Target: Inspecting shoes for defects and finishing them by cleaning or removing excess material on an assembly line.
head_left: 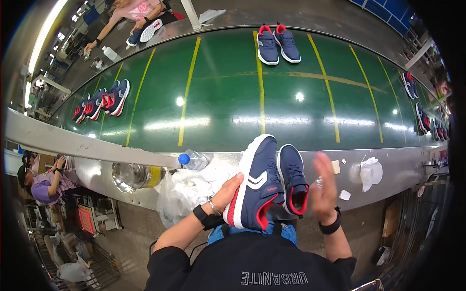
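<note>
My left hand [226,192] is closed around the heel side of a navy sneaker [258,182] with a white sole, a white side mark and a red lining. The sneaker is tilted, its toe pointing away from me. Just right of it, a second navy sneaker [292,169] rests at the near edge of the metal ledge, its red-lined opening toward me. My right hand [324,189] is raised beside that second sneaker, blurred, with its fingers stretched out. A small whitish bit shows by its fingers, too blurred to name.
Beyond the metal ledge [310,157] runs a green conveyor belt [223,97] with yellow lines, carrying a sneaker pair [277,46] and more shoes at both sides. A bottle [195,159], white crumpled paper [201,186] and a tape roll [371,173] lie on the ledge. A co-worker [136,14] handles shoes opposite.
</note>
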Tool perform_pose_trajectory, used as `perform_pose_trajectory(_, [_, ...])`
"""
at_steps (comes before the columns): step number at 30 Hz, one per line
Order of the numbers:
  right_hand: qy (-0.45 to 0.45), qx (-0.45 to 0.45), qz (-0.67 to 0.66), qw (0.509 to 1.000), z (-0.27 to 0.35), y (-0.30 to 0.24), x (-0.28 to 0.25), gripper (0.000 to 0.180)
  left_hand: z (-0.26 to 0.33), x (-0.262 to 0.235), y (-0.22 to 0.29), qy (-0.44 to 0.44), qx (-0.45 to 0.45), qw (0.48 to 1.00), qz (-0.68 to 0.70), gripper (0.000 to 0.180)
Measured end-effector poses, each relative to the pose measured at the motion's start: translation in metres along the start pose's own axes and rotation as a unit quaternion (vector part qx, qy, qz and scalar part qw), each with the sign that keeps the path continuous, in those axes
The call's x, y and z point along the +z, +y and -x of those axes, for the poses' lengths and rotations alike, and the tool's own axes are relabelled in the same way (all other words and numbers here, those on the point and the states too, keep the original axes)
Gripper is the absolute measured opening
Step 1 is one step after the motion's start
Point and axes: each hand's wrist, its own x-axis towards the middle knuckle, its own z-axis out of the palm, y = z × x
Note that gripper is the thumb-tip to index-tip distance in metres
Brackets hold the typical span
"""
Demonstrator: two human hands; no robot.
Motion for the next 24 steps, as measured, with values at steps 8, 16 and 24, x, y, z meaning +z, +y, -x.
perform_pose_trajectory(8, [-0.165,-0.148,0.113,0.969,-0.073,0.018,0.012,0.052,0.020,-0.005,0.014,-0.034,-0.004,0.999,0.032,0.050])
perform_pose_trajectory(16, [-0.068,0.022,0.050,0.996,-0.073,0.049,0.038,0.042,0.027,-0.021,0.009,-0.049,-0.019,0.997,0.061,0.050])
perform_pose_trajectory(24, [-0.045,0.133,0.128,0.982,-0.046,0.103,0.046,0.039,0.018,-0.011,0.005,0.000,-0.016,1.000,-0.003,0.045])
